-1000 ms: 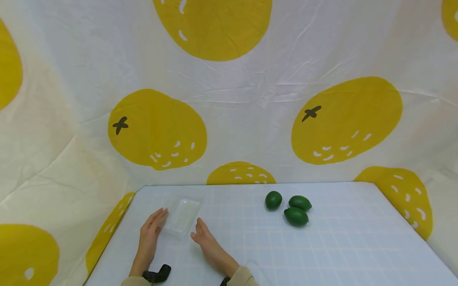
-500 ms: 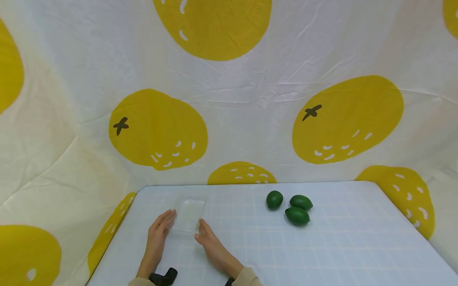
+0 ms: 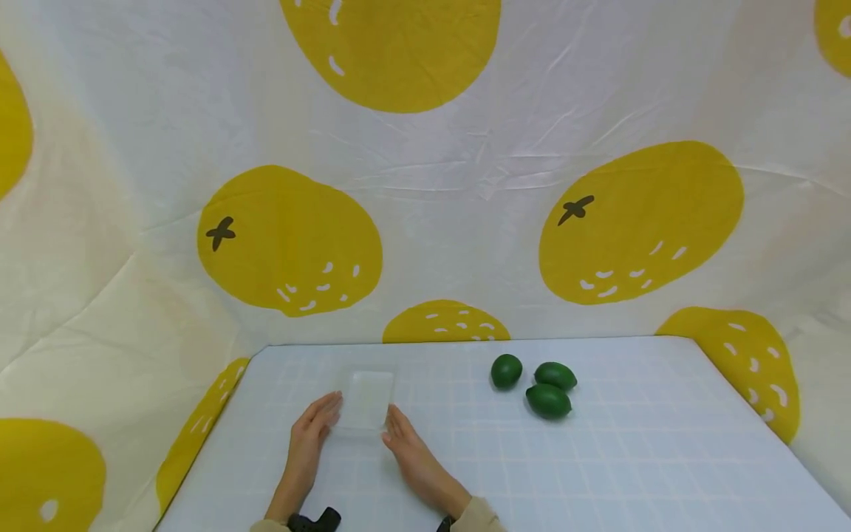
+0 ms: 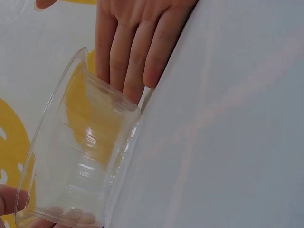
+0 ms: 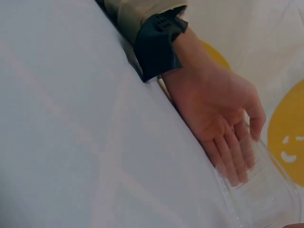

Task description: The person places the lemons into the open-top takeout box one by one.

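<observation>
flanking a clear tray at 11 o'clock on the surface: left hand and right hand, each grip released, flat fingers bracing its sides; three limes at 1 o'clock.

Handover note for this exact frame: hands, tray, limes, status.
Left hand: open, straight fingers against the left side of the clear plastic tray.
Right hand: open, fingers against the tray's right side. Neither has a grip on it; it sits between the two palms on the table.
Three green limes lie in a cluster to the right of the tray, apart from it and untouched.
Done: tray is upright and empty, flanked by both hands.
Left: limes are all outside the tray.
</observation>
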Demonstrator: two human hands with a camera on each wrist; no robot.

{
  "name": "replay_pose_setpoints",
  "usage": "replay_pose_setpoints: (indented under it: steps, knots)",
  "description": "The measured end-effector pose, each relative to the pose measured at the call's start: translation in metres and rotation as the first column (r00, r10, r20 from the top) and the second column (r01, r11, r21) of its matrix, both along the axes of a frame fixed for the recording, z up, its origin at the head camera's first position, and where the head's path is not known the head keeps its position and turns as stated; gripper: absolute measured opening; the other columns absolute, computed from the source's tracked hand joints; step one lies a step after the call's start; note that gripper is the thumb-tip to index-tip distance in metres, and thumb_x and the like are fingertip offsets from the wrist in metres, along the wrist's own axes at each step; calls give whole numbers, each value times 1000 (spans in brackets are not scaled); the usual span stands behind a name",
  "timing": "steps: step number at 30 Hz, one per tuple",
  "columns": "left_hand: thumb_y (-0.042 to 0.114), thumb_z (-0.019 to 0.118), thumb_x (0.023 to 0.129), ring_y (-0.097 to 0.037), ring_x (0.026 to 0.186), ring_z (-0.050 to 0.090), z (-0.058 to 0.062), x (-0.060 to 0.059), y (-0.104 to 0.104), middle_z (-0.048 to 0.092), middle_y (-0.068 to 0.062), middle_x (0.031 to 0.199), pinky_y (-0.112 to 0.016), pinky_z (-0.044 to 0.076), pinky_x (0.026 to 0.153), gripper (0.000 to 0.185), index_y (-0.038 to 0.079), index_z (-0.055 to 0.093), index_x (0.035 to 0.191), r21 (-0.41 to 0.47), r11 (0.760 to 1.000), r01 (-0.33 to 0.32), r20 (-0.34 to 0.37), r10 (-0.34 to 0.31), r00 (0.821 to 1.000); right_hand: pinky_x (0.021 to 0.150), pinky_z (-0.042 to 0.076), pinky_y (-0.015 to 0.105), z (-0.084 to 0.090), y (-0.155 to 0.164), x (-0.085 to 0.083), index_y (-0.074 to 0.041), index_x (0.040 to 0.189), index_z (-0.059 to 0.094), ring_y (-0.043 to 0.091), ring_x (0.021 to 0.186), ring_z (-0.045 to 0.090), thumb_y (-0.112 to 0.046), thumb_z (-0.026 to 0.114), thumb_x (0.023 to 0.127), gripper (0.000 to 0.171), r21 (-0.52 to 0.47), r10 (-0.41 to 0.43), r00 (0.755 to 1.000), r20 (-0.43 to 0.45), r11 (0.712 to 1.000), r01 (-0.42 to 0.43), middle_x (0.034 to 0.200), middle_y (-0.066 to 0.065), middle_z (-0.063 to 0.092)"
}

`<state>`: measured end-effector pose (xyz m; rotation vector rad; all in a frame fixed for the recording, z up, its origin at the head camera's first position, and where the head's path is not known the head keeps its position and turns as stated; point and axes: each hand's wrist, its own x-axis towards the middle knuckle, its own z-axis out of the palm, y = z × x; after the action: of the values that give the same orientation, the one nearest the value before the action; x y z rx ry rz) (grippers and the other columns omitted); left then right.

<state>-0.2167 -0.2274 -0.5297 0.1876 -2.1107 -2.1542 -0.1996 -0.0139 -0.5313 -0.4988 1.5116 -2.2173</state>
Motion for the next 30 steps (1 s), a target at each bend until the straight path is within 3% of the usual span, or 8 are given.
replay_pose_setpoints:
  steps: [5, 11, 20, 30]
  knots:
    - [14, 49, 103, -12, 130, 51, 0, 3, 14, 49, -13, 147, -17, 45, 98, 41, 1, 52, 141, 102, 995, 5, 1, -5, 1000, 118, -2, 52, -2, 13, 2, 6, 155, -2, 41, 148, -7, -18, 43, 105, 72, 4, -21, 1000, -7, 1000, 21, 161, 26, -8]
    - [16, 49, 103, -17, 134, 47, -1, 7, 32, 45, -15, 150, -20, 43, 102, 44, -1, 48, 143, 167, 985, 46, -7, -45, 999, 118, -3, 53, -2, 32, 6, 6, 155, -3, 42, 148, -10, -16, 42, 105, 71, 13, -22, 999, -30, 1000, 22, 161, 26, -10]
    - [10, 50, 100, -27, 140, 40, -4, 12, 52, 42, -19, 151, -17, 42, 101, 47, -3, 45, 145, 165, 980, 115, -49, -108, 993, 117, -5, 52, -4, 59, 10, 5, 155, -4, 40, 148, -12, -15, 39, 106, 68, 34, -15, 997, -70, 999, 18, 162, 23, -11]
    - [16, 51, 102, -33, 147, 24, -7, 18, 79, 30, -18, 158, -13, 37, 102, 56, -3, 33, 151, 177, 968, 179, -55, -172, 984, 116, -7, 55, -5, 88, 15, 2, 156, -5, 39, 147, -15, -19, 37, 107, 68, 74, -15, 997, -70, 997, 20, 163, 20, -13]
